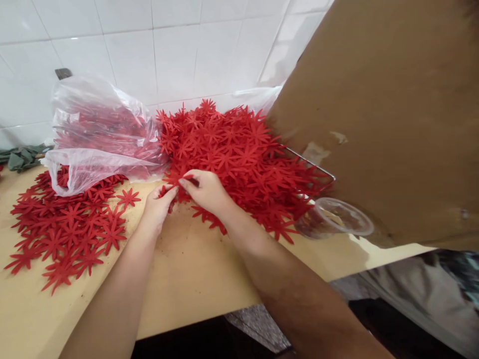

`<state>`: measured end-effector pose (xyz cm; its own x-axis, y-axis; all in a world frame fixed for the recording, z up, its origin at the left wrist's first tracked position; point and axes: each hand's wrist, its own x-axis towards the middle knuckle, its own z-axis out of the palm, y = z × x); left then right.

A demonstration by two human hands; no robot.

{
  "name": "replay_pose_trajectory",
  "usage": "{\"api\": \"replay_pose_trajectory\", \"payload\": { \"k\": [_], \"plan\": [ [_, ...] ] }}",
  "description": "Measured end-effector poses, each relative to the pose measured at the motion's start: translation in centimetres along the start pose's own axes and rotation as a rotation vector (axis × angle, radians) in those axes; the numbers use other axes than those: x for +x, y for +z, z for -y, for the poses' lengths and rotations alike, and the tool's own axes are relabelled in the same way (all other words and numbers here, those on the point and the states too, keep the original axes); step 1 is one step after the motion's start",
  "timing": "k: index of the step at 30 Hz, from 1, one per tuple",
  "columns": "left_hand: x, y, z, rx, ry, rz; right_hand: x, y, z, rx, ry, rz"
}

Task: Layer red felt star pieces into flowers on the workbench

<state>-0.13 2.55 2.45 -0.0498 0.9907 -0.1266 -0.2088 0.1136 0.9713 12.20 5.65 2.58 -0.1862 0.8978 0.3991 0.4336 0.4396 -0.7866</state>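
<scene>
My left hand (159, 204) and my right hand (205, 189) meet over the table, thumbs and fingers pinched close together. Between them is a red star-shaped fabric flower (172, 180), gripped by both hands; some of its petals are hidden behind the fingers. Just beyond my right hand rises a large heap of similar red flowers (224, 144). To the left of my left hand lies a flatter pile of red flowers (71, 224), with a single flower (128, 198) apart at its right edge.
A clear plastic bag (108, 129) full of red pieces stands against the white tiled wall (175, 55). A large brown board (374, 114) leans at the right, beside a clear plastic tub (337, 219) and a metal wire frame (310, 163). Green leaf-like pieces (24, 157) lie far left.
</scene>
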Motion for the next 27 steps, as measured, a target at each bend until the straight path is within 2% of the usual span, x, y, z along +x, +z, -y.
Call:
{"api": "replay_pose_trajectory", "payload": {
  "k": [3,6,8,10,14,16,20,27],
  "plan": [
    [0.0,-0.5,-0.3,-0.141,-0.104,0.042,0.6,-2.2,-1.6,-0.116,0.008,-0.305],
    [0.2,-1.0,-0.6,-0.33,-0.206,0.094,0.9,-4.9,-2.5,-0.382,0.003,-0.624],
    [0.3,-1.2,-0.7,-0.413,-0.239,0.096,0.8,-5.4,-2.0,-0.493,-0.033,-0.687],
    [0.5,-1.2,-0.7,-0.457,-0.248,0.08,0.2,-4.3,-0.8,-0.487,-0.14,-0.552],
    [0.5,-1.1,-0.7,-0.458,-0.241,0.037,-1.4,0.1,1.6,-0.381,-0.39,-0.041],
    [0.5,-1.0,-0.8,-0.451,-0.238,0.061,-1.9,1.7,1.9,-0.392,-0.424,0.071],
    [0.3,-0.7,-1.0,-0.51,-0.205,0.154,-1.7,1.9,1.3,-0.408,-0.274,0.06],
    [0.0,-0.2,-1.0,-0.514,-0.231,0.237,-0.9,0.8,1.1,-0.202,-0.092,-0.051]
  ]
}}
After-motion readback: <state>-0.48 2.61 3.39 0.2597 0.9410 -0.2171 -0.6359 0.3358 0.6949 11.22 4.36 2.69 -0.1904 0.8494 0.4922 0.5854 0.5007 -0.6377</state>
